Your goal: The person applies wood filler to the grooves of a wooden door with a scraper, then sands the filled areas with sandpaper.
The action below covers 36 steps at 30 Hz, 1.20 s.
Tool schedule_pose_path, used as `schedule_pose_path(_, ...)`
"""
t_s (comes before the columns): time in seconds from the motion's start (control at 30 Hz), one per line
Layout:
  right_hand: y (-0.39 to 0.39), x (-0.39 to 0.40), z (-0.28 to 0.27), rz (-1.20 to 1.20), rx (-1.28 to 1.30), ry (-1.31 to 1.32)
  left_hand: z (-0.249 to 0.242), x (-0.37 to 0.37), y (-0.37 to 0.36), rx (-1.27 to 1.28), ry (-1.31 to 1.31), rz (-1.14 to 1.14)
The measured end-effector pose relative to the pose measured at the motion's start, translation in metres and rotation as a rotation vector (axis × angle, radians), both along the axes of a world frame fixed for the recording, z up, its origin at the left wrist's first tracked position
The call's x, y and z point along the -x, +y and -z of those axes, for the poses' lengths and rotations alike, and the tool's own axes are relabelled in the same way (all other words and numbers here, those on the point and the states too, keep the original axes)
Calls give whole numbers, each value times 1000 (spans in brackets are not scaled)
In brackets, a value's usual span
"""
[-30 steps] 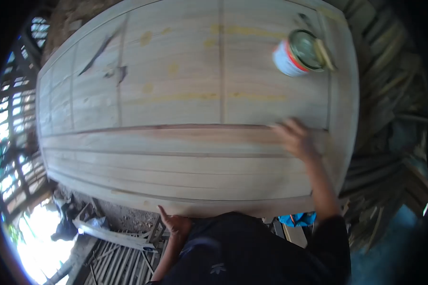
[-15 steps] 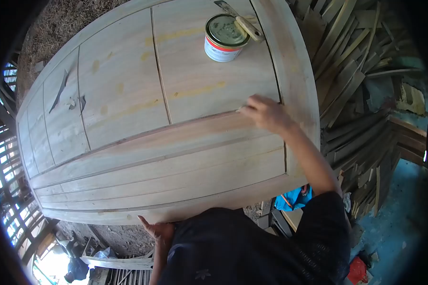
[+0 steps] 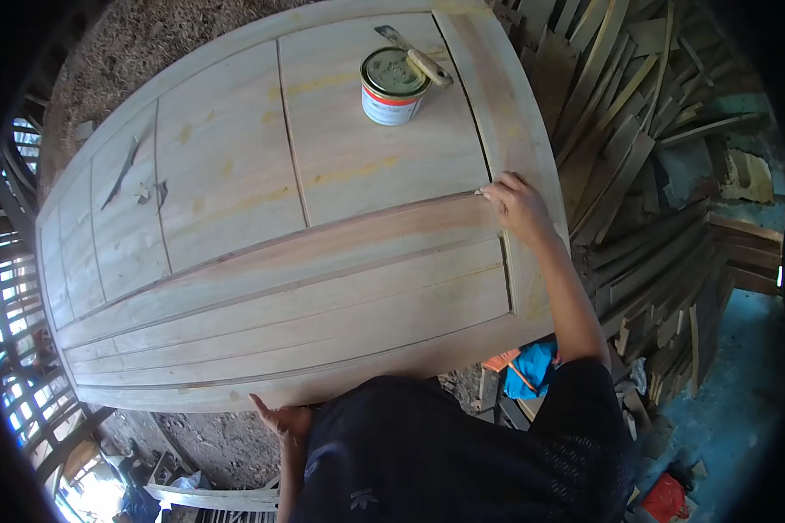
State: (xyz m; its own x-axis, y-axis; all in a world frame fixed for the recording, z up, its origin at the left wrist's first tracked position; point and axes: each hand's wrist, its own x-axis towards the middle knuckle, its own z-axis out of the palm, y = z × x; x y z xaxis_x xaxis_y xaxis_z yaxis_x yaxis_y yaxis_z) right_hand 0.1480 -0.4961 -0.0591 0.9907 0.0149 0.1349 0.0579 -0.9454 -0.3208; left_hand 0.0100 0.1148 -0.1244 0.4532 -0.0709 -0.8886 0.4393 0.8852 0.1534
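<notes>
A large pale wooden door panel [image 3: 384, 179] with grooves and yellowish filler marks lies flat before me. My right hand [image 3: 519, 207] is closed in a pinch at the right end of a long groove; a small greyish edge shows at its fingertips, seemingly a folded piece of sandpaper. My left hand [image 3: 285, 420] is at the panel's near edge, thumb stretched out and apart, the other fingers mostly hidden. A can [image 3: 391, 103] stands on the panel beyond my right hand. Across its lid lies a putty knife [image 3: 417, 57].
Torn grey scraps [image 3: 141, 193], looking like sandpaper, lie on the panel's left part. Stacked wood offcuts [image 3: 619, 131] fill the right side. A blue bag [image 3: 532, 370] sits below the near right edge. Slatted lattice [image 3: 13, 288] stands at the left.
My right hand has slid right along the groove to the frame joint. My left hand stays at the near edge. The whole view has shifted slightly; the can stays put on the panel.
</notes>
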Motion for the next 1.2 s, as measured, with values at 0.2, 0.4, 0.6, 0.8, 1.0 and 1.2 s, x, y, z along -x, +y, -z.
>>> schedule_pose_path(0.2, 22, 17, -19, -114, -286, 280, -2, -2, -2, 42, 2, -19)
schedule_pose_path(0.4, 18, 23, 8, 127, -199, -7, -2, 2, -10, 23, -78, -4)
schedule_pose_path(0.6, 13, 9, 9, 136, -4, -16, 22, 5, -3, 17, -98, 10)
schedule_pose_path(0.8, 9, 8, 18, 74, -14, -2, 10, 15, -15, -98, -169, 52)
schedule_pose_path(1.0, 13, 8, 27, 59, -23, -78, 4, 26, -13, -146, -47, -23)
schedule_pose_path(1.2, 14, 2, 42, 68, -48, -106, 8, 31, -14, -192, -73, -13)
